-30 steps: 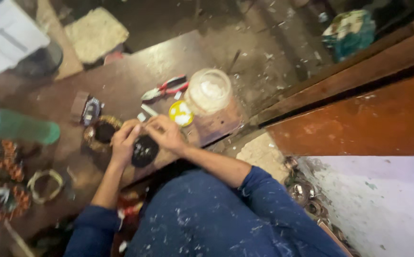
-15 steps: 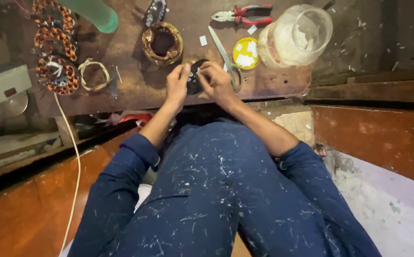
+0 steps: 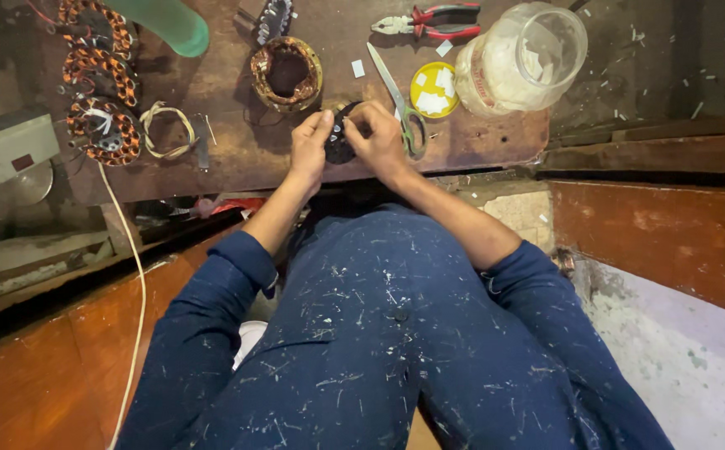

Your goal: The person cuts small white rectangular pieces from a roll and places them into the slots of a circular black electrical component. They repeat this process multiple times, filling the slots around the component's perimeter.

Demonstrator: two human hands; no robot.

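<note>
Left hand (image 3: pixel 310 147): fingers curled round the left side of a dark round stator core (image 3: pixel 339 143), gripping it.
Right hand (image 3: pixel 376 136): closed on the core's right side, fingertips pressed to its top edge.
Stator core: held between both hands, just above the near edge of the workbench (image 3: pixel 237 158); its detail is too dark to tell.
Wound stator (image 3: pixel 286 73): copper-coloured ring, just behind the left hand.
Scissors (image 3: pixel 399 96): green-handled, lying beside the right hand.
Yellow lid (image 3: pixel 434 88): holds small white slips, right of the scissors.
Clear plastic jar (image 3: pixel 520 57): on its side, touching the lid's right.
Pliers (image 3: pixel 429 18): red-handled, at the far edge.
Copper windings (image 3: pixel 96 79): three stacked at far left.
Wire loop (image 3: pixel 168 129): pale, beside the windings.
</note>
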